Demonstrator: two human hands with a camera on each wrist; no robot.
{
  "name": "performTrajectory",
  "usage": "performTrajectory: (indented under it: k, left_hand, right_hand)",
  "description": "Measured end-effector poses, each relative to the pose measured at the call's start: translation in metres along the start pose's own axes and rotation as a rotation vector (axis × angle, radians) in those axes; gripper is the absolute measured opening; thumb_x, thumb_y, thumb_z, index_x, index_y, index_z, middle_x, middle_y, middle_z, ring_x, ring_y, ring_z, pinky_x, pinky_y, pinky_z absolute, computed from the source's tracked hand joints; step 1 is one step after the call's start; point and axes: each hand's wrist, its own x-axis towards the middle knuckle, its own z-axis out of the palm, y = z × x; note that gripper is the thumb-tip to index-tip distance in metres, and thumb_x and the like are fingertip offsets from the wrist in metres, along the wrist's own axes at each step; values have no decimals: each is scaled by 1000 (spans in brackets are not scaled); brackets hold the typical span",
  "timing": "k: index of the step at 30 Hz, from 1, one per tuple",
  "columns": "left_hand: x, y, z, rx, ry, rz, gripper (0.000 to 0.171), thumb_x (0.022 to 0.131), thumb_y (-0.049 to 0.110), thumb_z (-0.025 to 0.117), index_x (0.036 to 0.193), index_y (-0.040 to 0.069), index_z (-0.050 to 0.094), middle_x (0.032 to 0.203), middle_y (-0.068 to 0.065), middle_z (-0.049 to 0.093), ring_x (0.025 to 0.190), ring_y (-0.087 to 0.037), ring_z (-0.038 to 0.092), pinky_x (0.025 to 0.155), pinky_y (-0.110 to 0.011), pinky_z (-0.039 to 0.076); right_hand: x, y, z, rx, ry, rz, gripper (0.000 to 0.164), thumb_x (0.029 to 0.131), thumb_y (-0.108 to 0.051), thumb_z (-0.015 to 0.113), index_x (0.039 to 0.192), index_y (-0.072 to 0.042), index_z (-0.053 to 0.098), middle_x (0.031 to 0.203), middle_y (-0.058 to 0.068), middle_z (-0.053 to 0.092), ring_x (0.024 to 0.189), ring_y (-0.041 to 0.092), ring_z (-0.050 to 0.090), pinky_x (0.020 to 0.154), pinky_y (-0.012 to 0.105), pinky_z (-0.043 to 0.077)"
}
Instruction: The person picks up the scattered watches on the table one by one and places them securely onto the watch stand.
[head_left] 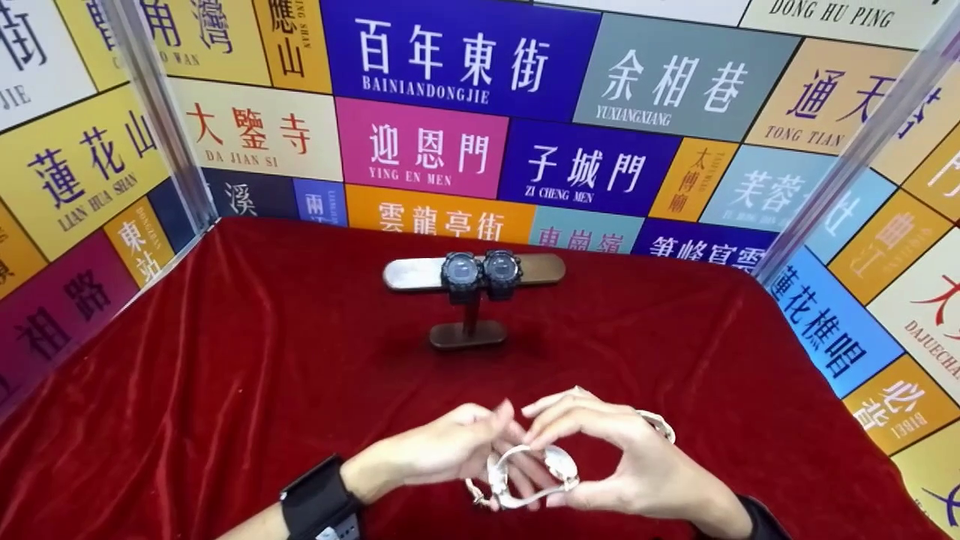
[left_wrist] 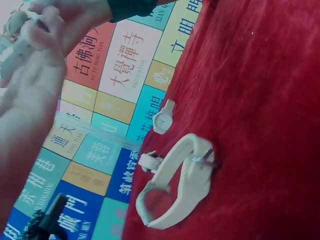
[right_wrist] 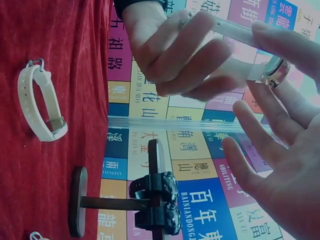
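A white-strapped wristwatch point(head_left: 517, 501) with a gold-toned case is held up between both hands. My left hand point(head_left: 442, 444) grips the strap on its left side, the fingers curled about it in the right wrist view. From the other side, my right hand point(head_left: 637, 461) pinches the watch near its case, thumb low and index finger on top, its other fingers spread apart. In the right wrist view the case point(right_wrist: 275, 70) is edge-on between the hands. Another white watch point(left_wrist: 187, 185) lies buckled into a loop on the red cloth below the hands.
Two black watches point(head_left: 480, 274) hang on a brown T-shaped stand point(head_left: 469, 335) farther back on the red cloth point(head_left: 300, 360). More white watches lie near the hands, one with a round dial point(left_wrist: 162, 121). Panels with lettering point(head_left: 420, 146) surround the table.
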Motion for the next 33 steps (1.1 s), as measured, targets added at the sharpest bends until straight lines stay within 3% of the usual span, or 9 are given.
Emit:
performTrajectory:
  k: [2, 4, 5, 9, 12, 17, 20, 25, 33]
  left_hand:
    - [-1, 6, -3, 117, 97, 10, 78, 106, 54, 28, 131, -14, 56, 122, -45, 57, 91, -13, 73, 73, -26, 60]
    - [-3, 15, -8, 326, 226, 39, 64, 108, 47, 31, 126, -4, 65, 116, -33, 68, 87, -13, 73, 72, -30, 62]
    - [-5, 21, -11, 468, 292, 73, 56, 109, 43, 36, 122, -1, 69, 110, -26, 72, 84, -13, 72, 70, -30, 62]
    - [-16, 54, -33, 1264, 557, 235, 28, 103, 30, 56, 113, 11, 73, 103, -7, 75, 90, -16, 71, 75, -35, 62]
    - [-25, 84, -60, 1604, 706, 209, 35, 98, 32, 65, 123, 8, 67, 119, -10, 69, 111, -25, 66, 92, -42, 59]
    - [-35, 121, -103, 1538, 699, -91, 73, 92, 36, 72, 149, -1, 44, 148, -23, 46, 136, -39, 47, 115, -53, 41]
    - [-37, 124, -120, 1462, 689, -163, 84, 87, 30, 78, 152, -3, 37, 153, -26, 39, 142, -41, 41, 121, -52, 33]
    - [-31, 111, -131, 1408, 656, -164, 85, 85, 20, 80, 152, -6, 34, 154, -29, 38, 142, -43, 41, 122, -50, 32]
    - [-19, 98, -137, 1455, 676, -25, 68, 84, 8, 79, 140, -15, 48, 138, -32, 55, 125, -43, 57, 112, -49, 45]
  right_hand:
    - [-1, 4, -3, -22, 11, 30, 44, 76, -6, 87, 115, -6, 66, 112, 9, 70, 123, 23, 60, 110, 27, 46]
    - [-1, 9, -7, -60, 36, 86, 44, 76, -8, 87, 114, -9, 67, 112, 7, 70, 121, 20, 61, 108, 24, 47]
    - [-1, 12, -10, -80, 53, 119, 44, 75, -8, 88, 114, -10, 67, 111, 7, 70, 120, 20, 61, 106, 24, 48]
    - [0, 23, -25, -154, 130, 355, 38, 76, -10, 87, 109, -17, 69, 109, 1, 71, 112, 14, 64, 99, 20, 51]
    - [3, 31, -39, -188, 190, 568, 33, 78, -17, 87, 106, -20, 69, 101, -3, 70, 101, 11, 66, 86, 21, 53]
    - [14, 51, -60, -379, 248, 737, 37, 75, -24, 89, 105, -16, 68, 98, -3, 69, 96, 14, 64, 81, 24, 51]
    - [23, 70, -71, -528, 236, 764, 43, 75, -24, 89, 108, -8, 66, 106, 4, 68, 101, 20, 62, 88, 33, 51]
    - [36, 102, -88, -662, 174, 833, 46, 79, -21, 86, 114, -2, 63, 114, 14, 64, 103, 34, 63, 87, 48, 50]
    - [45, 129, -102, -721, 91, 873, 50, 80, -24, 85, 118, -3, 61, 116, 14, 62, 101, 34, 62, 85, 52, 50]
